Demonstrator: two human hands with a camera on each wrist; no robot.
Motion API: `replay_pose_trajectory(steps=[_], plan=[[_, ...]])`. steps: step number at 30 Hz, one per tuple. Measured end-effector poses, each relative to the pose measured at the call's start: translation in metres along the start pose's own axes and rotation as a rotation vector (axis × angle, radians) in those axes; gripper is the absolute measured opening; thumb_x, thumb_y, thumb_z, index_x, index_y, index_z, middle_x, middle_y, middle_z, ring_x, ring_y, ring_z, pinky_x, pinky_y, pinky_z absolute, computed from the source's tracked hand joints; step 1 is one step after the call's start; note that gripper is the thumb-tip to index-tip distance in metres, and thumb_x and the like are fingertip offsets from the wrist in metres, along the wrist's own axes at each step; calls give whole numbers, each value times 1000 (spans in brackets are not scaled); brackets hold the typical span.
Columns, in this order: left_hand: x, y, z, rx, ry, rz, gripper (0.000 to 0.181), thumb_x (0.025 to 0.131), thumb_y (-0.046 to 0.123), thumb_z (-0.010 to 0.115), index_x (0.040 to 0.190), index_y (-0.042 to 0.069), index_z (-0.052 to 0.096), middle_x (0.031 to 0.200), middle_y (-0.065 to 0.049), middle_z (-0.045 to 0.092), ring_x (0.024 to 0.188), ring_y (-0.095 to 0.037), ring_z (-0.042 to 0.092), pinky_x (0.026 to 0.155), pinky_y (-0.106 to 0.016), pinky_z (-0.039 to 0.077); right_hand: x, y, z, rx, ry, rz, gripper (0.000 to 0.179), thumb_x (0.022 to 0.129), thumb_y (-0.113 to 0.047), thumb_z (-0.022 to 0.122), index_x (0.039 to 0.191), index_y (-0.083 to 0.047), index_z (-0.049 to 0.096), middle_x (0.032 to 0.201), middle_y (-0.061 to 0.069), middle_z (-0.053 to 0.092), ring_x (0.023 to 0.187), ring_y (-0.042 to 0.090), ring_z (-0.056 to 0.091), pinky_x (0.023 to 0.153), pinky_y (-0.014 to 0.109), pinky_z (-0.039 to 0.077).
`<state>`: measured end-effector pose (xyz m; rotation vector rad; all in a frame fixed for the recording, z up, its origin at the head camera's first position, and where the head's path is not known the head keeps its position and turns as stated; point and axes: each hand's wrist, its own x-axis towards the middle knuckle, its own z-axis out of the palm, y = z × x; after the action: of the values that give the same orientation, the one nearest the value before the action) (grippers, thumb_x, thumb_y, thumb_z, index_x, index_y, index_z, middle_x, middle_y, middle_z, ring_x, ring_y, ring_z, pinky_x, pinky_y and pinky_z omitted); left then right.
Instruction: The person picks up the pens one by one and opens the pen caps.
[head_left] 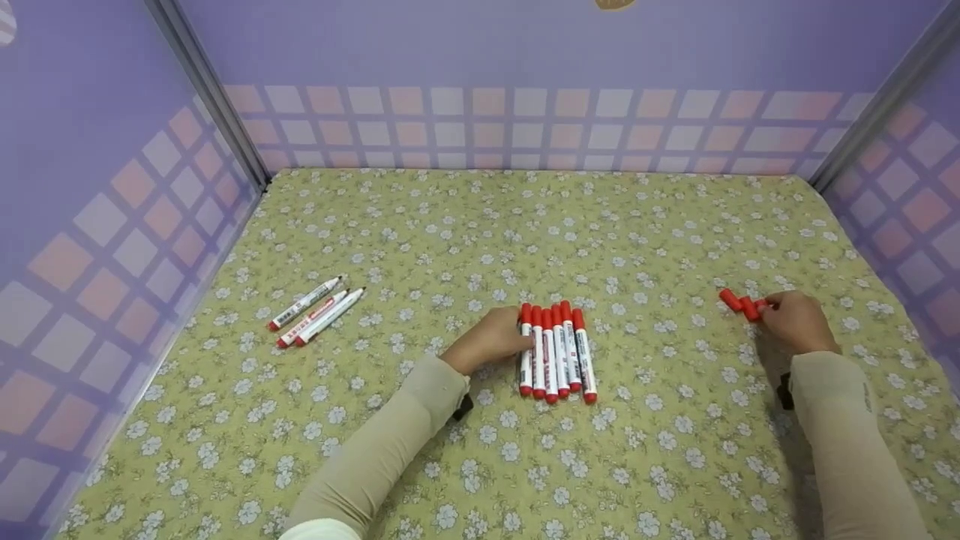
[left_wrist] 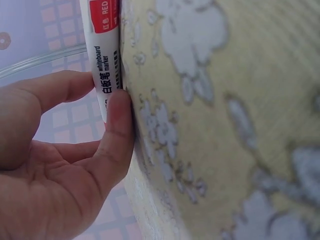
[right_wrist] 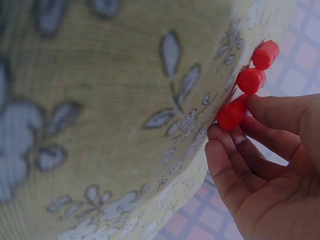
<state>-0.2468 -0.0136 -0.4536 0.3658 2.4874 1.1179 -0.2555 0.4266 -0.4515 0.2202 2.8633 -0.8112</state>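
Several capped red whiteboard markers (head_left: 561, 356) lie side by side in a row at mid-table, red caps at the far end. My left hand (head_left: 491, 339) is at the row's left side, and its thumb and fingers pinch the leftmost marker (left_wrist: 104, 55), whose printed label reads "whiteboard marker". Over on the right, my right hand (head_left: 801, 324) pinches a red marker cap (right_wrist: 232, 114) between thumb and fingers, low against the cloth. Two more red caps, one nearer (right_wrist: 251, 80) and one farther (right_wrist: 266, 54), lie close beside it.
Three uncapped markers (head_left: 319, 311) lie slanted together at the left, dark tips pointing away. A yellow-green flowered cloth (head_left: 450, 225) covers the table. Purple checked panels (head_left: 495, 45) stand at the back and both sides, with grey metal posts (head_left: 217, 97) at the corners.
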Motion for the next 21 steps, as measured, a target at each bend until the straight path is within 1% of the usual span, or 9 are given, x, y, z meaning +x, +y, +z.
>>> replay_pose_trajectory(steps=[4,7,14,18,21], plan=[[1,0,1,25,9,-29,30,90,14,62,117,4,60,102,-7,65,80,-15,57,73,-30,47,2,1,2,4,-4,6,44,99,-12,40,129,20,47,116,41,55,66,21,52,55,31,43],[3,-1,1,26,13,-48,30,89,15,64,117,4,59,104,-7,65,82,-16,58,75,-31,48,2,1,3,7,-1,-4,43,97,-11,40,126,19,50,111,38,58,61,19,49,52,31,41],[5,-2,2,20,26,-72,25,88,15,66,110,5,60,95,-5,63,77,-14,57,68,-27,48,1,1,4,-2,15,-22,40,95,-9,39,119,18,55,102,35,62,61,19,48,52,31,40],[5,-3,2,-2,34,-73,21,85,10,66,105,5,61,91,-5,62,74,-14,57,64,-27,48,0,0,3,4,4,-9,40,97,-10,39,119,18,55,99,33,63,59,18,48,50,31,39],[5,-3,1,-8,39,-78,25,84,11,67,107,4,61,91,-5,63,74,-14,58,64,-27,49,0,0,2,8,0,-5,40,97,-11,39,120,18,55,97,32,64,58,17,48,50,31,40]])
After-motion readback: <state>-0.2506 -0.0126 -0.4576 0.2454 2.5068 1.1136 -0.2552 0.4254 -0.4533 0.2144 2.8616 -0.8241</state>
